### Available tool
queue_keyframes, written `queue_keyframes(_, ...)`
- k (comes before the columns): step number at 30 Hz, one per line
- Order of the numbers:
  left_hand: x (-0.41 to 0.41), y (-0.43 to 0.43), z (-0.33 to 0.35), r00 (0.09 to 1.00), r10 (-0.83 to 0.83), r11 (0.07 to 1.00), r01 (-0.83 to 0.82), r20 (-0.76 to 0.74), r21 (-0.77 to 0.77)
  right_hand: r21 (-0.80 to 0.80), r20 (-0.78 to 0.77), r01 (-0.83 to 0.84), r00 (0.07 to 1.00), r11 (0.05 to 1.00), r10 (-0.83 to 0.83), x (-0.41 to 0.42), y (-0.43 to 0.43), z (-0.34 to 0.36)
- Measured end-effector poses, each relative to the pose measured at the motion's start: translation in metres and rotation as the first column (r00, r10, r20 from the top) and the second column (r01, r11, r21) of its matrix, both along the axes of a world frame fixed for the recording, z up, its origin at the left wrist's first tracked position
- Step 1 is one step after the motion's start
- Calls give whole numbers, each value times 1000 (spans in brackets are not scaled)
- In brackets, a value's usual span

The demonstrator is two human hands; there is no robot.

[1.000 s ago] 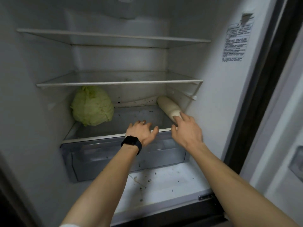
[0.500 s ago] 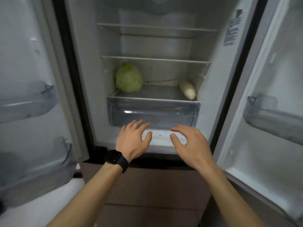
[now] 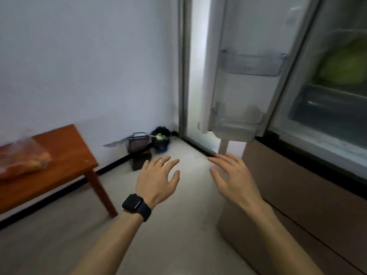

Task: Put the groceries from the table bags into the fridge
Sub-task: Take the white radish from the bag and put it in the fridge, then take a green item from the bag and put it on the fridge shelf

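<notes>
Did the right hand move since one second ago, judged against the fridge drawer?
Yes. The right hand was just above the drawer front; now it hovers well below and left of it, pulled back out.

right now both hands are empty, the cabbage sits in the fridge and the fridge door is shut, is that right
Not quite: the fridge door stands open, as the head view shows. The rest holds: the left hand and right hand are empty, and the cabbage sits in the fridge.

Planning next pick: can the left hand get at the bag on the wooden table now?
Probably not without a step: the left hand is open and empty, nothing blocks the bag on the table, but it looks beyond reach.
</notes>
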State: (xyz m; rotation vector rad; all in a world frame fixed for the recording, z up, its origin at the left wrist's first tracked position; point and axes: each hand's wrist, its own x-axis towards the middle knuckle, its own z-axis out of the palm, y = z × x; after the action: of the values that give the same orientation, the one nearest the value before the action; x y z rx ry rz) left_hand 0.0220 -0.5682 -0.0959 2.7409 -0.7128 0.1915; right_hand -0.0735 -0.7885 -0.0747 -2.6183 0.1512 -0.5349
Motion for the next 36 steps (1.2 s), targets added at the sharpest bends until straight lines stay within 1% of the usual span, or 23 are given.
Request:
queue_keyframes(3, -5, 114, -12, 980, 197, 980, -196, -40, 20, -2, -73, -173, 982, 985, 173, 32, 95, -13)
queue_keyframes(5, -15, 190, -17, 948, 314, 949, -313, -47, 33, -9, -84, -278, 957, 960, 276, 45, 166, -19)
queue_keyframes(8, -37, 298, -20, 893, 448, 894, -446, -49, 50, -26, -84, -399, 915, 917, 395, 52, 272, -25)
queue_keyframes(14, -88, 509, -21, 788, 616, 787, -614, -23, 60, -26, -106, -582, 810, 813, 577, 54, 479, -29)
queue_keyframes(18, -118, 623, -16, 718, 696, 718, -695, -19, 36, -20, -122, -660, 747, 751, 653, 55, 594, -23)
queue_keyframes(23, -144, 729, -9, 636, 771, 636, -771, 26, -30, 18, -86, -731, 679, 683, 729, 52, 703, -13)
queue_keyframes(25, -148, 762, -9, 605, 796, 605, -792, 27, -88, 34, -73, -750, 658, 661, 750, 50, 738, -12)
queue_keyframes(28, -149, 804, -15, 575, 818, 569, -810, -2, -143, 67, -38, -774, 629, 630, 777, 52, 781, -14)
queue_keyframes(32, -141, 852, -28, 557, 829, 546, -823, -42, -155, 89, -35, -790, 607, 607, 794, 69, 835, -28)
queue_keyframes(36, -114, 905, -38, 533, 841, 514, -840, -88, -174, 106, -30, -804, 586, 586, 810, 101, 891, -48)
